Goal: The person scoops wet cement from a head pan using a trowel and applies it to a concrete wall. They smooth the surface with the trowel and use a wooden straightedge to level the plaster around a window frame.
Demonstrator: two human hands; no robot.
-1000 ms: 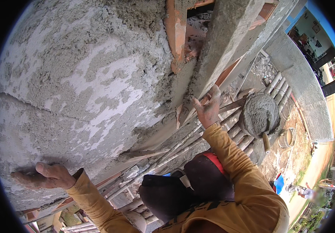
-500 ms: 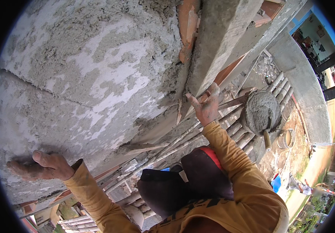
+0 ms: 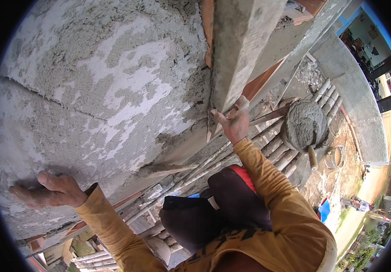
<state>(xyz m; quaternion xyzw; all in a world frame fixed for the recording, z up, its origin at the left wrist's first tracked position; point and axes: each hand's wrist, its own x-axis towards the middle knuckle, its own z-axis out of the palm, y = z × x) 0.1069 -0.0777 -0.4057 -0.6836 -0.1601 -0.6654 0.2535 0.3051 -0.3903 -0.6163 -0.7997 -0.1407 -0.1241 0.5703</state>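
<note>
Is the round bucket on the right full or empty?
The bucket looks mostly full: grey mortar covers its opening, with a handle at its rim. Its depth cannot be told.

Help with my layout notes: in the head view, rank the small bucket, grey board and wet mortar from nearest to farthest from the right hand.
1. Grey board: lower end in the right hand.
2. Wet mortar: to the hand's right.
3. Small bucket: farther right, lower in view.

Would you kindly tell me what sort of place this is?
Probably an outdoor building site: a patchily plastered wall, a bucket of grey mortar and rough round poles suggest it.
</note>
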